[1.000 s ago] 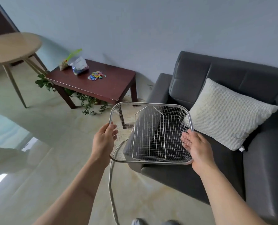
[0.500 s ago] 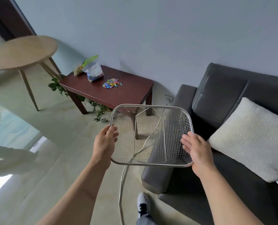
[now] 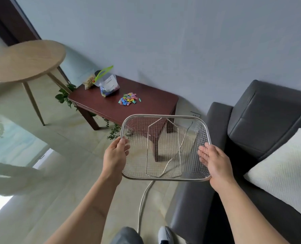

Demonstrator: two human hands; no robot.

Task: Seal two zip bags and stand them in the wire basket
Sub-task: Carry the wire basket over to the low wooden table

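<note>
1. The wire basket (image 3: pixel 165 147) is held in the air between both hands, above the floor (image 3: pixel 67 155) and just left of the grey sofa (image 3: pixel 251 138).
2. The left hand (image 3: pixel 114 154) has its grip closed on the basket's left rim, thumb over the top edge and fingers under the mesh.
3. The right hand (image 3: pixel 214 161) has its grip closed on the basket's right rim, with the fingers showing through the mesh on the inside of the wall.
4. The basket is well apart from the dark red tabletop (image 3: pixel 146 104), which stands farther off, against the wall.
5. The basket holds nothing; through its mesh bottom show the floor, a table leg and a pale cord (image 3: pixel 146 194) lying on the floor.
6. A clear zip bag (image 3: pixel 109 85) stands on the far left part of the tabletop, its green-edged mouth gaping open, with coloured pieces in its lower part.
7. A second bag (image 3: pixel 89 82) sits just left of it at the tabletop's far corner, holding something tan; whether it is sealed cannot be told.
8. A small heap of coloured pieces (image 3: pixel 128 99) lies loose on the tabletop, right of the clear bag.
9. The basket is a shallow rounded rectangle of fine silvery mesh with a thicker metal rim, and a bent wire handle frame lies folded across its middle.
10. A white cushion (image 3: pixel 283 168) lies on the sofa at the right; a round pale wooden table (image 3: pixel 24 59) stands far left.
</note>
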